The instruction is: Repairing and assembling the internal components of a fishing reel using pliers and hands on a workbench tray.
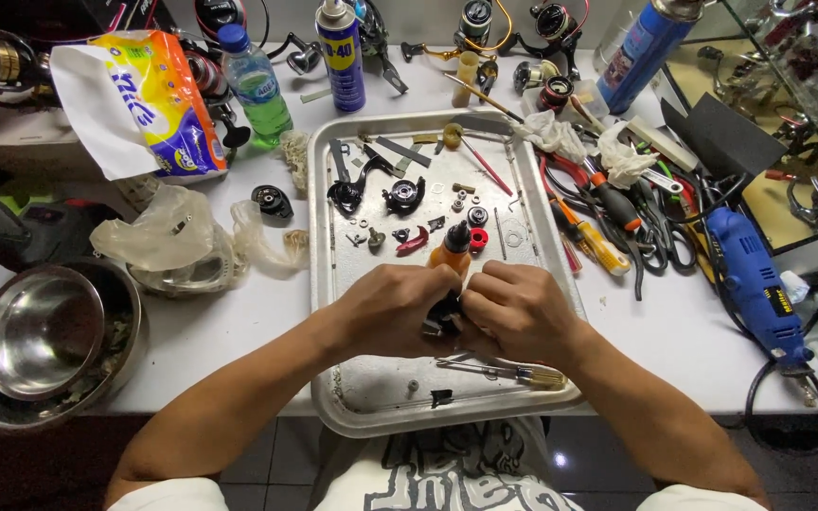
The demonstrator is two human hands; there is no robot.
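Note:
Both my hands meet over the near half of a metal tray [326, 284]. My left hand [392, 308] and my right hand [515, 312] are closed together around a small black mechanical part [443, 316], mostly hidden between the fingers. Just beyond the hands stands a small orange bottle with a black cap [453, 248]. Small black and red parts, screws and washers [409, 197] lie scattered on the far half of the tray. A small brush [513, 373] lies on the tray under my right wrist.
Two nested steel bowls [40, 336] sit at the left edge. A crumpled plastic bag [168, 232], a tissue pack [149, 99], a green water bottle [256, 85] and a spray can [341, 57] stand behind. Screwdrivers, pliers [598, 218] and a blue rotary tool [755, 284] lie right.

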